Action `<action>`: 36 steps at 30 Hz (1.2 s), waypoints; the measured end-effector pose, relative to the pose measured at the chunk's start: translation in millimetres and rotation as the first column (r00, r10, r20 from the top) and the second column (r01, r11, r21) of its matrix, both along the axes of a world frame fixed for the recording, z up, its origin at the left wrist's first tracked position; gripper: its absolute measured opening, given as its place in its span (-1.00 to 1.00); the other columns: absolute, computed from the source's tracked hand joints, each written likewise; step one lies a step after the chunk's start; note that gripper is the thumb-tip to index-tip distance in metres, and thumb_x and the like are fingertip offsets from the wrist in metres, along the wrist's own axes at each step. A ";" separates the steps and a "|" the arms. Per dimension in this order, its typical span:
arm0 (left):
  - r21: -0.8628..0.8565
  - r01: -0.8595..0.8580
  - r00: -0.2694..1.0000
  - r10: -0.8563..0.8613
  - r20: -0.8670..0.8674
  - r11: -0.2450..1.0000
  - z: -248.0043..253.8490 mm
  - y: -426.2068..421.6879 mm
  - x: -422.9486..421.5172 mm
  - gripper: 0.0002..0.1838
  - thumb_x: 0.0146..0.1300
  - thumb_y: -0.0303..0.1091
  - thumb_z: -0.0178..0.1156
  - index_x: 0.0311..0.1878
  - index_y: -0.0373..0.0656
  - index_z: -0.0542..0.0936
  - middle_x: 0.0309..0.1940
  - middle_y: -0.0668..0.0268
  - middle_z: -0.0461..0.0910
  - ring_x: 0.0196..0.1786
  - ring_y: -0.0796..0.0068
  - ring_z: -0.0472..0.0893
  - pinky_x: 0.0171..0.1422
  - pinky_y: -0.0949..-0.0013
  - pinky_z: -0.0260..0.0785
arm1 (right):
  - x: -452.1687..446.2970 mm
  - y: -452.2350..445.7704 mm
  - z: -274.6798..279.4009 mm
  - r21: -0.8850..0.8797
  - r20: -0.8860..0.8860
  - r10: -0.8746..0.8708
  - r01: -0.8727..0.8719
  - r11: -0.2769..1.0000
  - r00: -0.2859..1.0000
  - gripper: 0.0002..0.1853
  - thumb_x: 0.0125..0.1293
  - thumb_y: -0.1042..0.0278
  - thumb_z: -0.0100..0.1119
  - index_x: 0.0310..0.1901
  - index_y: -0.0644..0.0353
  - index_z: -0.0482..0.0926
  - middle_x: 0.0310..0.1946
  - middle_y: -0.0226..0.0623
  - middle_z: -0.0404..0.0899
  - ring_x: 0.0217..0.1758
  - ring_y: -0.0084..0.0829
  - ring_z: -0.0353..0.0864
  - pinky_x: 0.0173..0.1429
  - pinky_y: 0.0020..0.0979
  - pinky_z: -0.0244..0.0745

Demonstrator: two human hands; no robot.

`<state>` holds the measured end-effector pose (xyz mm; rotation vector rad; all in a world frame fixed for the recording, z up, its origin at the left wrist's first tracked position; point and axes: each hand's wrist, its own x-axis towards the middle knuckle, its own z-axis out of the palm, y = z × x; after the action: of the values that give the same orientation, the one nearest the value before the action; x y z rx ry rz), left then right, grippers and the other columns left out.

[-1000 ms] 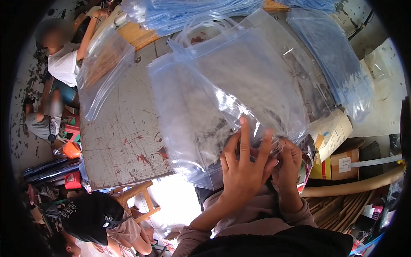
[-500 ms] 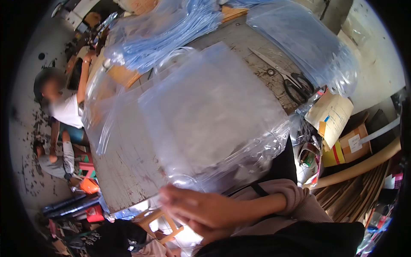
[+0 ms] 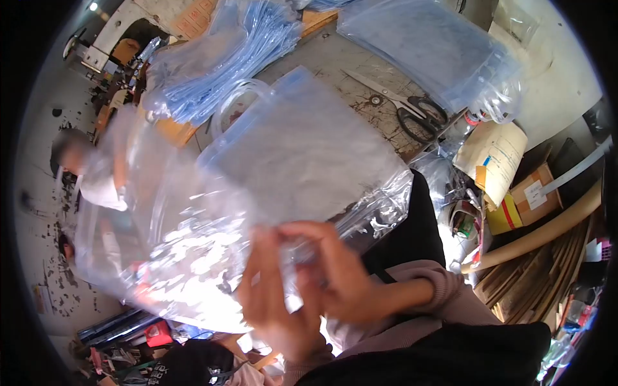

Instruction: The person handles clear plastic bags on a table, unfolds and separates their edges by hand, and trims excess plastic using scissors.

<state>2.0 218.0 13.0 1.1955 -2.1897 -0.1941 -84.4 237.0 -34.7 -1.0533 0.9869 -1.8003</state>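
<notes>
My left hand [image 3: 277,296] and my right hand [image 3: 341,276] are close together at the near edge of the table, both blurred. Their fingers are closed on the corner of a clear plastic sheet [image 3: 193,257], which spreads left over the table edge and shines brightly. Just beyond my hands a clear plastic bag [image 3: 302,148] lies flat, with a whitish tube-like handle [image 3: 228,103] at its upper left. Black-handled scissors [image 3: 402,106] lie to the right of the bag, their blades partly open.
A stack of bluish plastic [image 3: 212,71] is at the back left, and another pile [image 3: 425,51] at the back right. A paper roll [image 3: 492,157] and a cardboard box [image 3: 537,193] stand at the right. Blurred at the left is a person [image 3: 96,180].
The view has turned. The scissors, covered at first, are now uncovered. My hands have come together on the plastic sheet, which now stretches out at the left.
</notes>
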 end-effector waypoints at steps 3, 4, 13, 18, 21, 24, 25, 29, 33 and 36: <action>0.051 0.193 0.953 -0.199 0.227 0.980 -49.5 -13.1 -25.4 -0.47 0.19 -0.15 0.15 0.17 -0.27 0.45 0.15 0.14 0.48 0.20 0.12 0.45 0.31 0.13 0.13 | -52.2 18.8 -34.8 0.046 -0.603 -0.255 0.352 0.935 0.756 -0.63 0.17 0.58 0.04 0.06 0.26 0.44 0.10 -0.08 0.38 0.12 -0.22 0.47 0.04 -0.38 0.43; 0.067 0.177 0.960 -0.187 0.210 0.982 -62.0 -13.4 -34.5 -0.47 0.19 -0.15 0.15 0.17 -0.27 0.45 0.15 0.14 0.48 0.20 0.12 0.45 0.31 0.13 0.13 | -63.6 25.6 -40.7 0.040 -0.680 -0.296 0.437 0.898 0.671 -0.63 0.12 0.65 0.02 0.00 0.26 0.51 0.07 -0.07 0.39 0.10 -0.20 0.48 0.05 -0.39 0.42; -0.028 0.180 0.969 -0.172 0.177 0.983 -96.6 -14.2 -42.8 -0.26 0.03 -0.03 0.26 0.24 -0.26 0.38 0.29 0.14 0.33 0.35 0.23 0.31 0.37 0.14 0.04 | -69.4 32.1 -38.4 0.164 -0.641 -0.239 0.434 0.886 0.730 -0.70 0.15 0.65 0.12 -0.04 0.27 0.55 -0.17 -0.16 0.49 -0.25 -0.37 0.58 -0.21 -0.47 0.50; -0.019 0.198 0.975 -0.195 0.105 0.980 -92.3 -14.6 -42.8 -0.35 0.07 -0.08 0.16 0.17 -0.34 0.43 0.25 0.07 0.37 0.32 0.21 0.36 0.34 0.18 0.10 | -68.6 27.7 -38.2 0.161 -0.710 -0.281 0.538 0.827 0.645 -0.71 0.09 0.60 0.24 -0.10 0.25 0.54 -0.22 -0.21 0.51 -0.28 -0.42 0.56 -0.27 -0.49 0.49; -0.034 0.212 0.976 -0.210 0.057 0.977 -92.9 -14.6 -43.6 -0.39 0.11 -0.10 0.08 0.12 -0.41 0.46 0.20 -0.01 0.41 0.28 0.16 0.40 0.32 0.20 0.17 | -67.1 28.1 -41.7 0.174 -0.701 -0.292 0.554 0.814 0.650 -0.70 0.05 0.57 0.29 -0.12 0.25 0.55 -0.22 -0.23 0.51 -0.28 -0.43 0.54 -0.26 -0.50 0.47; -0.034 0.240 0.971 -0.241 -0.009 0.970 -99.3 -13.2 -43.6 -0.40 0.09 -0.19 0.08 0.12 -0.49 0.44 0.19 -0.11 0.39 0.29 0.05 0.38 0.33 0.14 0.18 | -65.7 26.8 -40.4 0.169 -0.674 -0.306 0.545 0.821 0.672 -0.70 0.04 0.54 0.32 -0.14 0.24 0.55 -0.22 -0.25 0.50 -0.30 -0.43 0.53 -0.25 -0.50 0.45; -0.035 0.260 0.964 -0.262 -0.048 0.965 -101.2 -13.2 -42.9 -0.39 0.05 -0.25 0.11 0.13 -0.52 0.41 0.20 -0.16 0.37 0.30 -0.02 0.36 0.32 0.09 0.18 | -64.4 26.4 -37.6 0.169 -0.674 -0.304 0.541 0.824 0.674 -0.70 0.04 0.54 0.32 -0.14 0.24 0.55 -0.22 -0.25 0.50 -0.30 -0.43 0.53 -0.25 -0.50 0.45; -0.046 0.282 0.957 -0.284 -0.053 0.958 -102.1 -14.8 -41.0 -0.41 0.06 -0.26 0.10 0.11 -0.54 0.42 0.18 -0.20 0.37 0.29 -0.06 0.37 0.33 0.09 0.18 | -60.8 26.3 -30.2 0.139 -0.776 -0.274 0.578 0.804 0.568 -0.69 0.02 0.50 0.36 -0.15 0.25 0.55 -0.24 -0.26 0.47 -0.31 -0.41 0.51 -0.27 -0.48 0.44; -0.077 0.267 0.963 -0.269 -0.015 0.961 -100.5 -15.0 -41.0 -0.43 0.15 -0.19 0.02 0.07 -0.55 0.46 0.14 -0.17 0.42 0.26 0.03 0.41 0.34 0.19 0.19 | -61.4 22.6 -30.4 0.089 -0.811 -0.281 0.583 0.808 0.513 -0.73 0.03 0.49 0.35 -0.20 0.26 0.55 -0.27 -0.25 0.45 -0.33 -0.41 0.50 -0.31 -0.47 0.41; -0.052 0.281 0.959 -0.283 -0.033 0.958 -99.6 -14.2 -41.3 -0.41 0.10 -0.21 0.07 0.09 -0.55 0.44 0.16 -0.18 0.40 0.27 -0.01 0.39 0.34 0.14 0.18 | -58.5 16.9 -29.8 0.101 -0.764 -0.327 0.604 0.790 0.556 -0.80 0.00 0.57 0.32 -0.30 0.26 0.54 -0.43 -0.35 0.44 -0.48 -0.56 0.37 -0.38 -0.55 0.30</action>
<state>-39.3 203.9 -86.6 0.8419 -2.3095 -0.2808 -143.0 253.8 -64.4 -1.3692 2.1960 -1.4755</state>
